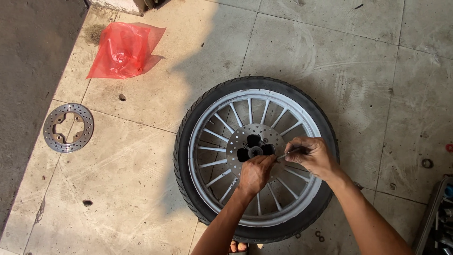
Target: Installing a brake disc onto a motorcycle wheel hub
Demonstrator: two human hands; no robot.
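A motorcycle wheel (207, 118) lies flat on the tiled floor, a black tyre around a grey spoked rim. A drilled metal brake disc (245, 139) sits over its hub. My left hand (255, 172) rests on the disc's right side, fingers pinched at a point near the hub. Just to its right, my right hand (309, 156) is closed on a thin metal tool (283, 155) whose tip points at the same spot on the disc.
A second brake disc (68, 127) lies loose on the floor at the left. A crumpled red plastic bag (123, 49) lies at the upper left. A metal tool tray (436, 217) shows at the right edge. Toes (238, 246) show below the tyre.
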